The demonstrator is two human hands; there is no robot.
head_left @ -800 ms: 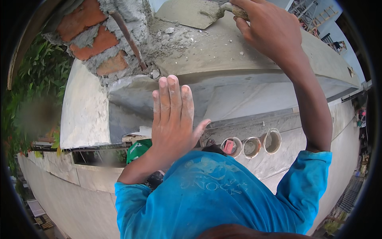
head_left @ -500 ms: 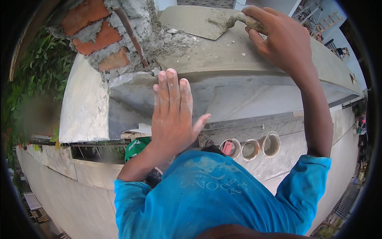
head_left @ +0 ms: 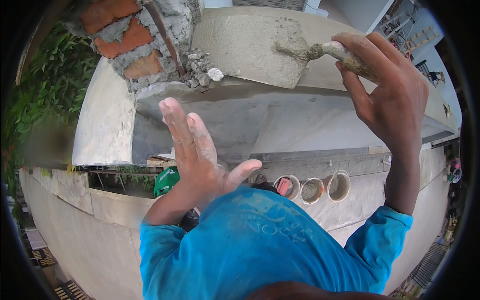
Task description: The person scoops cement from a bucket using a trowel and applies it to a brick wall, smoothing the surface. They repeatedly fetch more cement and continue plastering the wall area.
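Looks like the scraping step: your right hand (head_left: 395, 92) has fingers curled closed round the trowel (head_left: 245, 47) handle, blade out to their left, apparently flat on the ledge (head_left: 322, 75). Your left hand (head_left: 197, 157) is wide open, empty, thumb out. Rubble (head_left: 202, 72) sits just beyond its fingertips, against the brick column (head_left: 125, 39). Next move probably wants a low blade angle, left palm cupped under the edge.

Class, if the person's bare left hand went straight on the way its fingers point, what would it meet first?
The bare left hand would probably first meet the rough edge of the grey concrete ledge, below the orange-brick and grey-mortar column; depth is unclear.
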